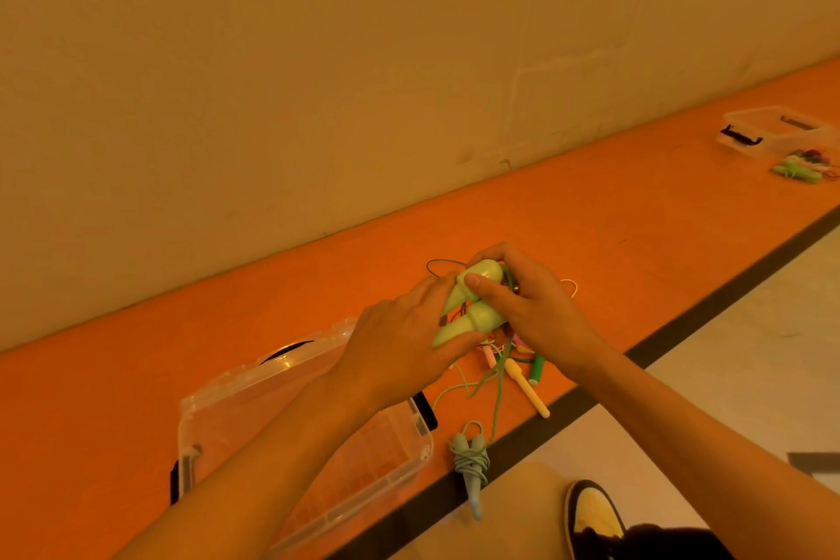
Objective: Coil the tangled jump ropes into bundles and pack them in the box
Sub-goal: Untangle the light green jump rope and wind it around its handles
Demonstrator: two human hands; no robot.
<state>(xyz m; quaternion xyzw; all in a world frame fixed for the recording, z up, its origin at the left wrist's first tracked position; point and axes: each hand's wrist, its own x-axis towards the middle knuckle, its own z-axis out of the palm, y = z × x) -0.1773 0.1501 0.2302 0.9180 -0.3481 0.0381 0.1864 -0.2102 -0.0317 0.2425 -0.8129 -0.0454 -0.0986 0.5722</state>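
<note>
**Head view, coiling step.** Your left hand (400, 336) and right hand (522, 300) meet above the orange floor (227, 332) and together clasp the two pale green handles (472, 318), laid side by side; the left holds the tapered ends between fingers and thumb; the right curls round the thick ends with its thumb pressed across them. The green cord (497, 382) hangs from the handles in loose loops into the tangle (504, 355) beneath your hands, where a yellow handle (529, 391) lies among pink and green ones; whether the cord is free of the other ropes cannot be told. The box (425, 452) stands open under your left forearm and appears to hold no rope; one grey bundle (470, 464) lies just beside its right wall, not yet packed. A second box (772, 132), with more ropes beside it, sits well apart at far right.

**Risks, judged from this position.**
- Lift the handles now and the hanging cord is likely to drag the tangle with it, tightening any knot.
- Wind before the cord runs clear and you may trap a neighbouring rope in the coil.
- Loosen either hand and the smooth, tapered handles could slide apart, spilling whatever turns you make.
- A slack coil would probably spring open once laid in the box.
- A swung loop of cord could snag the grey bundle, which lies near.
</note>
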